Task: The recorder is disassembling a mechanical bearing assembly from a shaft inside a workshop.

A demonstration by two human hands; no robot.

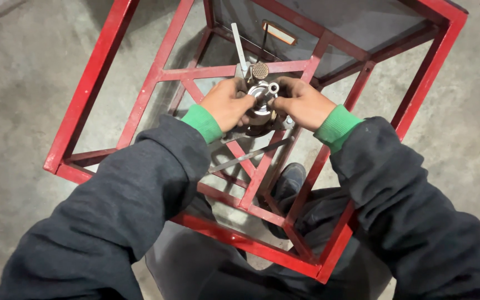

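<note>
Grey concrete floor (18, 100) spreads under everything we see, scuffed and dusty, and on it stands a red frame (93, 83) of welded square bars, open on all sides. We take the frame as our landmark.

At the middle of the frame's top, where the cross bars meet, sits a burner (262, 95): a small round metal piece with a shiny collar and a perforated cap just behind it. Our left hand (226, 105) is curled against its left side, fingers closed on the body. Our right hand (304, 103) presses in from the right, thumb and forefinger pinched at the collar. Both hands seem to grip the burner, though how firmly we cannot tell. A grey metal strip (239, 47) rises behind the burner, and a thin flat bar (248, 156) lies slanted across the frame nearer us. A dark shoe (290, 180) shows through the frame's lower bars. An orange plate (279, 32) sits on the frame's far panel.

We judge the risks as follows. The burner is small and smooth, so it could slip from our fingers and drop through the open frame to the floor, near the shoe. Our fingers crowd a tight spot between bars, and a sudden slip could knock knuckles on the steel edges. The loose flat bar could slide off if the frame is jolted. Turning the collar crooked could also jam it.
</note>
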